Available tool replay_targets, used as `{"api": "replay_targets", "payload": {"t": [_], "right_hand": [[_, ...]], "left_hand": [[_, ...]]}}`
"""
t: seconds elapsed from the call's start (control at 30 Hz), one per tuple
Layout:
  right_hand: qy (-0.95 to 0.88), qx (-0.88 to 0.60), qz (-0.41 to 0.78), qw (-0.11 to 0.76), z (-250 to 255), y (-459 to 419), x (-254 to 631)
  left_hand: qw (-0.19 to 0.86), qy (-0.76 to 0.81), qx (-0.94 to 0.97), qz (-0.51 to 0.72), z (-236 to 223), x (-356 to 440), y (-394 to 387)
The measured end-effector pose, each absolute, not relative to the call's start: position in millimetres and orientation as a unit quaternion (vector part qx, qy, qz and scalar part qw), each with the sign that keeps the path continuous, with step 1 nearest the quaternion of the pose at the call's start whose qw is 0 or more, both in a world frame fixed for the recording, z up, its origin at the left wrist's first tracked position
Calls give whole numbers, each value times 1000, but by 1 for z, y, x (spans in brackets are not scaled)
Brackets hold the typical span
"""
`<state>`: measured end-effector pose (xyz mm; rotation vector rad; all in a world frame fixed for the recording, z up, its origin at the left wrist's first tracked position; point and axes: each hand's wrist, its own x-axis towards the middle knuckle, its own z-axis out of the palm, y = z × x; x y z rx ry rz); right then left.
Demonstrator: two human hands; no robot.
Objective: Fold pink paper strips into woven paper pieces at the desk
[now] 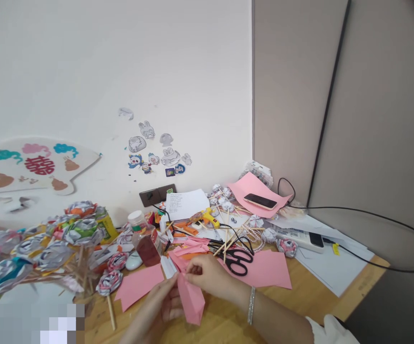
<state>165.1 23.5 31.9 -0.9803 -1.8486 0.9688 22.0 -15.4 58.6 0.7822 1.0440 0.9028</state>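
A folded strip of pink paper [191, 302] is held between both hands above the wooden table. My left hand [164, 301] grips its left edge, the fingers curled behind it. From the right, my right hand [207, 274] pinches the strip's upper part with thumb and forefinger; a silver bracelet [251, 306] circles that wrist. Just beyond the fingers lie more folded pink strips [192, 247]. Black-handled scissors [238, 262] rest behind my right hand on a flat pink sheet [269, 270]. Another pink piece [138, 283] lies left of my left hand.
Crumpled-paper flowers on sticks [81, 231] crowd the left side. A bottle of reddish liquid [145, 239] stands behind the hands. Further back are a yellow glue gun [210, 218], wooden sticks and a phone [260, 201] on pink paper. A black cable [367, 213] runs off right.
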Motion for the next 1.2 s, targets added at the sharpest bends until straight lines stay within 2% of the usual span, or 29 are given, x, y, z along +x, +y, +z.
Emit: {"api": "replay_targets", "payload": {"t": [0.2,0.73,1.2], "right_hand": [[-742,-374,380,407,33,22,166],[-650,-366,496,445,32,26,162],[-632,-348,535,439,33,25,161]], "left_hand": [[704,457,379,389,56,19,-13],[730,437,329,410,66,22,-19],[664,460,444,387,66,19,-17]]}}
